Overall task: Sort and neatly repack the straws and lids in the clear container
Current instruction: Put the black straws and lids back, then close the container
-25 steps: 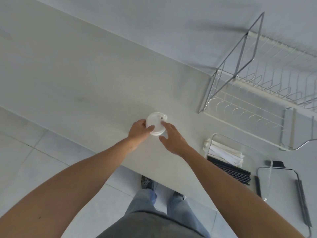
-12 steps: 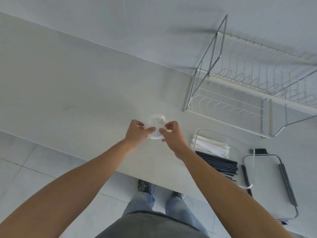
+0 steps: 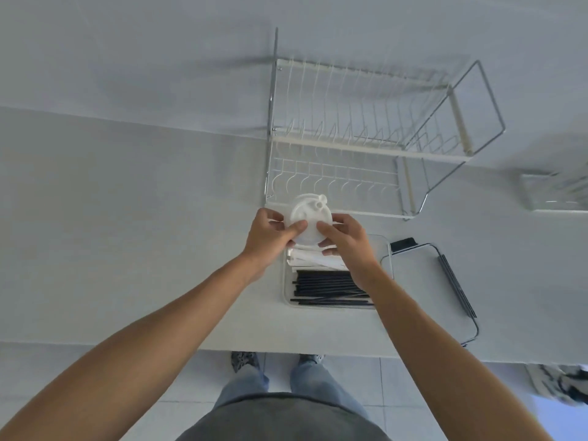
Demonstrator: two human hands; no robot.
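Both hands (image 3: 305, 240) raised, fingers (image 3: 294, 226) pinching white lid (image 3: 308, 218), perhaps stacked

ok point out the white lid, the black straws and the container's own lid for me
white lid (image 3: 308, 218), head view, centre of its top face, between both hands.
black straws (image 3: 327, 286), head view, middle of the bundle inside the clear container.
container's own lid (image 3: 423, 281), head view, its clear flat panel.

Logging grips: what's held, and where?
Both hands, left and right, pinch the white lid at its near rim, thumbs on top.
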